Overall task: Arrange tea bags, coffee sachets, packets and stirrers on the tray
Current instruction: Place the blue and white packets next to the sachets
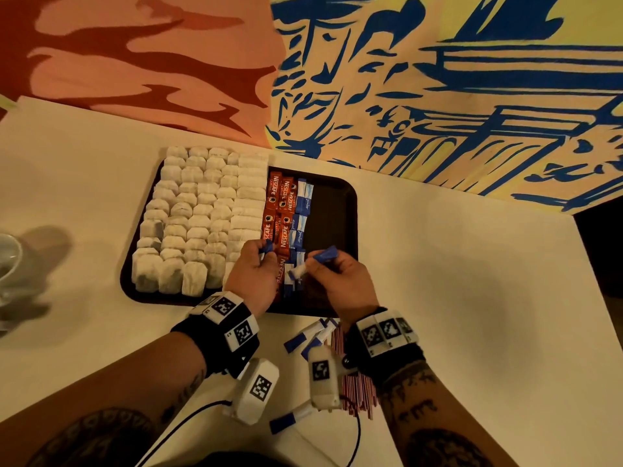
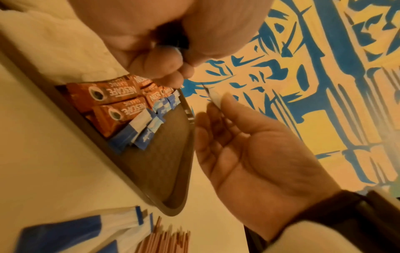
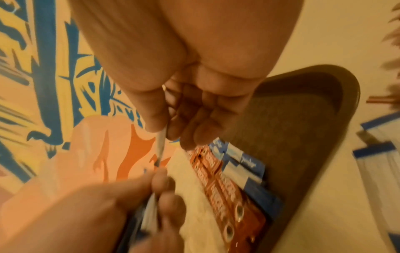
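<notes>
A dark tray (image 1: 340, 210) holds rows of white tea bags (image 1: 199, 217) on its left, red coffee sachets (image 1: 279, 210) in the middle and blue-and-white packets (image 1: 300, 227) beside them. My left hand (image 1: 264, 252) hovers over the tray's near edge and grips a small bundle of blue packets (image 3: 149, 212). My right hand (image 1: 312, 264) pinches one blue-and-white packet (image 1: 315, 262) just right of it, seen edge-on in the right wrist view (image 3: 161, 142). Red stirrers (image 1: 357, 389) lie on the table under my right wrist.
Loose blue-and-white packets (image 1: 308, 335) lie on the white table (image 1: 472, 298) just in front of the tray, one more (image 1: 286, 421) nearer me. A white cup (image 1: 8, 261) stands at the far left. A painted wall rises behind the table. The tray's right part (image 1: 330, 230) is bare.
</notes>
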A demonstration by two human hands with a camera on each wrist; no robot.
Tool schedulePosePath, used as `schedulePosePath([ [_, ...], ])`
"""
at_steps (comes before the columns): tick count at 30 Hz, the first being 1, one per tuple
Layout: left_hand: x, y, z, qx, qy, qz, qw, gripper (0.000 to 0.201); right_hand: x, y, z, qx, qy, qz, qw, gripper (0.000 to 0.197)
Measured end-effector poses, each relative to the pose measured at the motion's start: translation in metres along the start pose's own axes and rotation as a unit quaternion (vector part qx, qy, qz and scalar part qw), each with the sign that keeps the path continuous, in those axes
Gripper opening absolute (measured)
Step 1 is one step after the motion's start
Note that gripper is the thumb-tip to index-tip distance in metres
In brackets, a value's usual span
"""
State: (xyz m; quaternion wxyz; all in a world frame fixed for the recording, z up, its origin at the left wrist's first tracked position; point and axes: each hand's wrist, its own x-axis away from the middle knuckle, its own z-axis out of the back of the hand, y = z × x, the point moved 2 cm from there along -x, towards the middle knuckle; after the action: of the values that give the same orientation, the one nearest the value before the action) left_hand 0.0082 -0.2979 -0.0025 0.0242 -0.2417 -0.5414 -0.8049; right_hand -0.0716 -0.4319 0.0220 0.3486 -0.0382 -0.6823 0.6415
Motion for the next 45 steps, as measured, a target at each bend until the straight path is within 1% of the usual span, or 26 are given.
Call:
schedulePosePath([
  [2,-0.003,-0.008,0.006,0.004,0.005,0.015,1.000,0.014,-0.011,0.002,0.015,0.047,0.017,-0.017,0.999,0.009],
  [4,-0.007,-0.014,0.014,0.013,0.015,0.028,0.999,0.013,-0.023,0.008,0.026,0.141,0.013,-0.019,0.990,0.010],
  [5,-0.008,-0.017,0.017,0.018,0.018,0.032,0.999,0.014,-0.029,0.010,0.028,0.203,-0.004,-0.016,0.979,0.010],
  [7,-0.010,-0.020,0.022,0.016,0.020,0.034,0.999,0.016,-0.037,0.015,0.026,0.323,-0.059,-0.016,0.944,0.015],
  [8,-0.010,-0.021,0.025,0.008,0.017,0.035,0.999,0.016,-0.041,0.019,0.022,0.365,-0.087,-0.024,0.927,0.019],
  [9,-0.010,-0.023,0.026,0.000,0.013,0.035,0.999,0.015,-0.043,0.021,0.017,0.387,-0.107,-0.035,0.915,0.024],
  [10,-0.009,-0.024,0.028,-0.006,0.011,0.034,0.999,0.015,-0.045,0.025,0.012,0.397,-0.115,-0.049,0.909,0.028],
  [13,-0.007,-0.024,0.030,-0.015,0.004,0.026,1.000,0.015,-0.050,0.033,0.004,0.388,-0.100,-0.079,0.913,0.033],
  [16,-0.007,-0.024,0.032,-0.017,0.000,0.022,1.000,0.015,-0.053,0.033,0.001,0.417,-0.092,-0.089,0.900,0.037],
  [18,-0.008,-0.024,0.033,-0.019,0.001,0.019,1.000,0.015,-0.055,0.031,0.000,0.429,-0.092,-0.089,0.894,0.035],
  [20,-0.010,-0.024,0.034,-0.021,0.000,0.015,1.000,0.016,-0.056,0.029,0.000,0.423,-0.090,-0.093,0.897,0.034],
  [23,-0.012,-0.022,0.034,-0.020,0.000,0.016,1.000,0.016,-0.056,0.027,0.002,0.434,-0.078,-0.085,0.894,0.030],
  [26,-0.012,-0.021,0.033,-0.015,-0.010,0.020,1.000,0.016,-0.055,0.027,0.004,0.418,-0.037,-0.085,0.904,0.026],
  [28,-0.012,-0.020,0.032,-0.007,-0.011,0.022,1.000,0.017,-0.055,0.029,0.002,0.397,-0.015,-0.090,0.913,0.030],
  [30,-0.013,-0.020,0.030,-0.005,-0.011,0.023,1.000,0.017,-0.056,0.031,-0.002,0.397,-0.018,-0.090,0.913,0.032],
  [35,-0.018,-0.021,0.026,0.013,-0.021,0.036,0.999,0.013,-0.056,0.032,-0.007,0.414,-0.029,-0.087,0.905,0.030],
  [38,-0.015,-0.014,0.023,0.004,-0.036,0.018,0.999,0.011,-0.055,0.033,-0.005,0.404,-0.020,-0.091,0.910,0.026],
  [41,-0.011,-0.006,0.018,0.000,-0.056,-0.001,0.998,0.016,-0.053,0.031,-0.002,0.398,-0.013,-0.085,0.913,0.021],
  [45,-0.008,-0.001,0.011,0.009,-0.073,0.000,0.997,0.026,-0.052,0.027,0.001,0.395,-0.013,-0.079,0.915,0.018],
])
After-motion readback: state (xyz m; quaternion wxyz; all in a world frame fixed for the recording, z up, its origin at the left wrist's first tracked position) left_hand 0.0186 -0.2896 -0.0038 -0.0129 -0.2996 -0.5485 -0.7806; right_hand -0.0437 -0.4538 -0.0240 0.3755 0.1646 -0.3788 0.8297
